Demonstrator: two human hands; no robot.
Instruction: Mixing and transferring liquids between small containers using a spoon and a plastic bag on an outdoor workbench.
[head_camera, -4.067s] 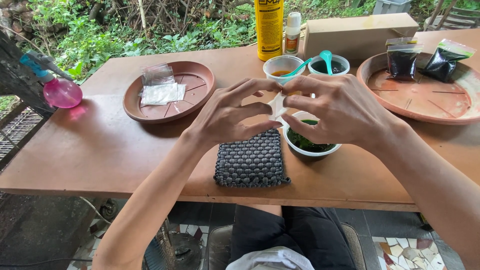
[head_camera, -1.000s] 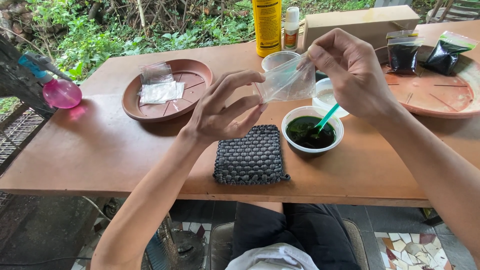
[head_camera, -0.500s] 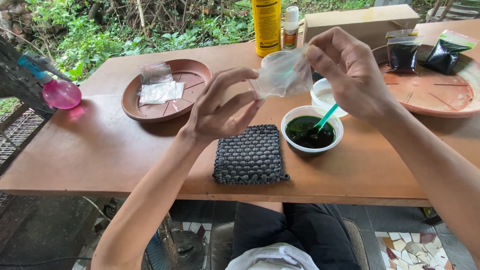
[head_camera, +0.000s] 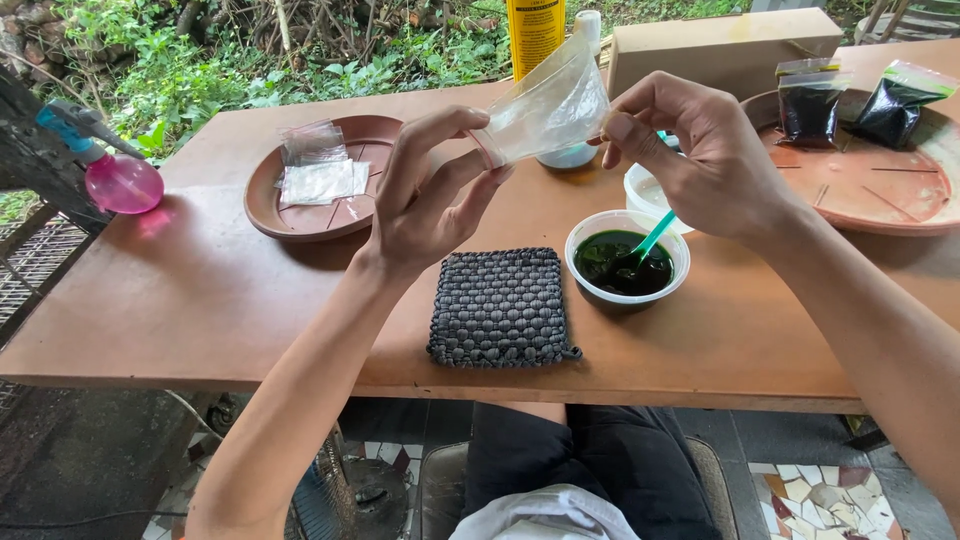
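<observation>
Two hands: both raised above the surface (head_camera: 200, 300), sharing one small clear plastic bag (head_camera: 545, 105).
Left hand (head_camera: 430, 200): its grip is pressed together on the bag's lower left end, thumb against forefinger.
Right hand (head_camera: 700, 160): its grip is pinching the bag's right edge between thumb and forefinger, the other fingers curled.
Bag's place: in the air between the two hands, above and behind the white bowl (head_camera: 627, 257).
Bag's axis: long axis slanted, running from the lower left pinch up toward the upper right corner; the bag hangs stretched and tilted, not level.
Bowl: holds dark green liquid with a teal spoon (head_camera: 652, 238) leaning in it, handle up to the right.
Woven mat (head_camera: 500, 305): dark grey, square, flat on the surface just left of the bowl.
Left saucer (head_camera: 290, 205): brown, with clear packets (head_camera: 318, 168) lying in it.
Right saucer (head_camera: 870, 190): brown, bearing two dark filled bags (head_camera: 810, 100).
Pink spray bottle (head_camera: 115, 175): at the far left edge.
</observation>
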